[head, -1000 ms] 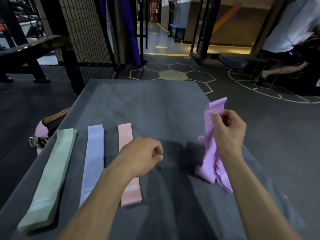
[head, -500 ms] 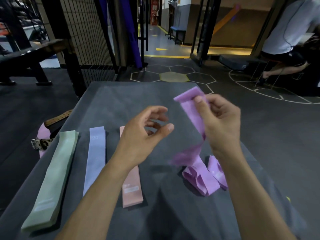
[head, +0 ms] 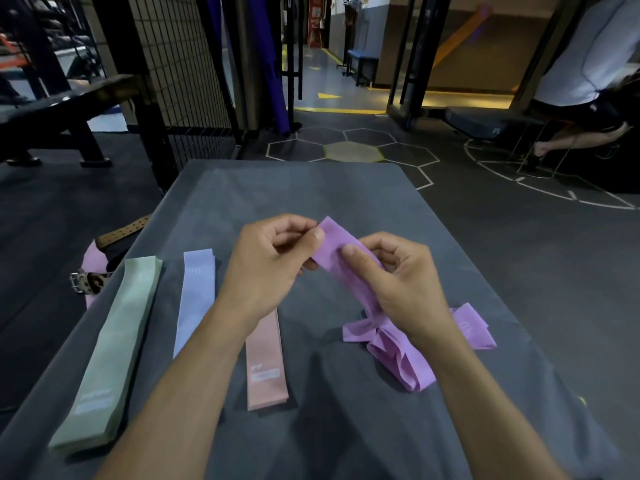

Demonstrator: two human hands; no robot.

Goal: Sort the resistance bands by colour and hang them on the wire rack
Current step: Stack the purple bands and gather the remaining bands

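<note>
**Desk:** What is at the centre of the frame?

**Photographer:** A purple band (head: 341, 252), lifted above the grey table (head: 304, 188). Both hands pinch its upper end. The left hand (head: 266, 268) grips the top corner between thumb and curled fingers; the right hand (head: 398, 282) clamps the strip just below, thumb on top. The rest of the band trails down under the right hand toward a rumpled purple heap (head: 398, 355) on the table, and it cannot be told whether it is knotted into that heap or only lying across it.

**Desk:** How would it handle?

**Photographer:** By its look, light, thin and limp. It creases and drapes like cloth, with no stiffness. It should stretch rather than break. A pinch at one folded end, as here, seems the sound hold; a pull along its length ought to draw it flat and free of the others.

**Desk:** And around it?

**Photographer:** To the person's left, three flat stacks lie side by side, apart from one another: the pink stack (head: 265, 358) nearest the hands, then the blue stack (head: 194, 303), then the green stack (head: 110, 351). A studded belt (head: 117, 233) hangs over the table's left edge. A black wire grid (head: 173, 64) stands behind. Another person sits at far right.
</note>
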